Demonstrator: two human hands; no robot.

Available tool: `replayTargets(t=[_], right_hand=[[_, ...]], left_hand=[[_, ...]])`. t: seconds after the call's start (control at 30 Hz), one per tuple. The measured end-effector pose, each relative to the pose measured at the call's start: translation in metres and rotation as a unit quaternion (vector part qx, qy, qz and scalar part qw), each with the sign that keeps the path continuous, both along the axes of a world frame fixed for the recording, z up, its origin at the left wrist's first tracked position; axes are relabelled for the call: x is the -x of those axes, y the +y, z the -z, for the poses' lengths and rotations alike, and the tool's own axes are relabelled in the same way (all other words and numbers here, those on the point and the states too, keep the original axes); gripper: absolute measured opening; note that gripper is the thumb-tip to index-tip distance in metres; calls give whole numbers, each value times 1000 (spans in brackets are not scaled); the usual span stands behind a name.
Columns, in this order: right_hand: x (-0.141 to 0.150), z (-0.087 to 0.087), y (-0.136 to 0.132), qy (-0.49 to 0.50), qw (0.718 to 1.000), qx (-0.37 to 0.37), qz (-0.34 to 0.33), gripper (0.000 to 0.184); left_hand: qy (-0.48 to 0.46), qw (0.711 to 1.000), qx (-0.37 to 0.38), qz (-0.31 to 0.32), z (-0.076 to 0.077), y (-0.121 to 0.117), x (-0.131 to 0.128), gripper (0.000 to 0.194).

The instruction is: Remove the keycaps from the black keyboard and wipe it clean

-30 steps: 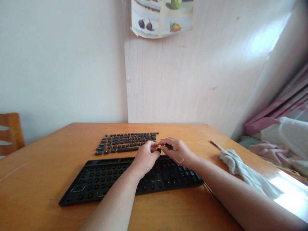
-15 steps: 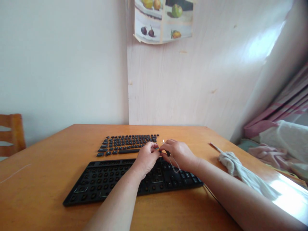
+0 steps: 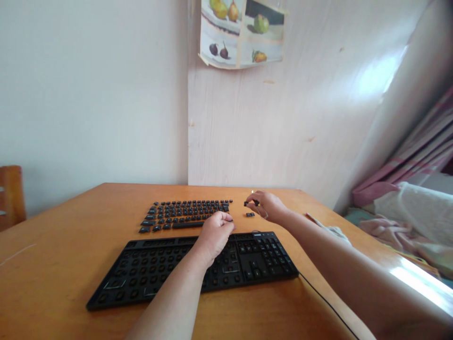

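Observation:
A black keyboard (image 3: 249,271) lies across the table; most keys on its left and middle are stripped to bare switches, while the number pad at the right keeps its keys. Over its upper middle, my left hand (image 3: 216,236) is closed in a pinch, with a small dark piece, seemingly a keycap (image 3: 231,220), at the fingertips. Beyond the keyboard's top edge, my right hand (image 3: 269,207) pinches a black keycap (image 3: 245,204) and keeps a wire keycap puller (image 3: 256,202) in its fingers. Below it, a pair of loose keycaps (image 3: 250,215) rests on the wood.
Removed keycaps (image 3: 180,211) lie in keyboard-like rows behind the keyboard, with a long spacebar (image 3: 189,225) in front. A pale cloth and stick (image 3: 336,231) are partly behind my right forearm. The keyboard cable (image 3: 327,302) runs toward the front right.
My right hand has left my left hand and moved away to the upper right, carrying a keycap and the puller. The pair of loose keycaps now shows. My left hand stays nearly in place.

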State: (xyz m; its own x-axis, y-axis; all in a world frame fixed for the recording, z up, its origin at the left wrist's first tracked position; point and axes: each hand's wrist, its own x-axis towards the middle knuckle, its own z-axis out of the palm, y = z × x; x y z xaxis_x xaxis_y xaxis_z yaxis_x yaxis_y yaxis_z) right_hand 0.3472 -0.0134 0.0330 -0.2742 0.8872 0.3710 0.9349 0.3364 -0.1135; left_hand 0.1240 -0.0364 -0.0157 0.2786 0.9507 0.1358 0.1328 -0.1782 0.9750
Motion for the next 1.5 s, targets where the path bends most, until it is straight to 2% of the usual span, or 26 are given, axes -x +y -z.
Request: replayTargets(t=[0.23, 0.5, 0.83, 1.1, 1.2, 1.37, 1.43, 1.5], right_hand=[[0, 24, 18, -63, 997, 35, 12, 22], [-1, 38, 29, -85, 995, 58, 13, 23], [-2, 42, 27, -108, 991, 73, 24, 26], [-6, 40, 25, -84, 995, 56, 22, 31], [-8, 35, 23, -41, 998, 36, 21, 37], [0, 15, 1, 151, 989, -5, 3, 37], [8, 7, -14, 232, 972, 14, 14, 35], [16, 1, -30, 292, 954, 67, 2, 33]], left_hand=[[-7, 1000, 17, 7, -4, -2, 0, 24], [-1, 1000, 16, 9, -4, -2, 0, 23], [0, 1000, 16, 8, -2, -1, -1, 23], [4, 1000, 12, 8, -4, -3, 0, 22], [-3, 1000, 13, 10, -4, -3, 0, 21], [-9, 1000, 10, 13, 2, 0, -2, 20], [-10, 1000, 7, 14, 3, 2, -2, 19], [-8, 1000, 7, 11, 4, 3, -2, 20]])
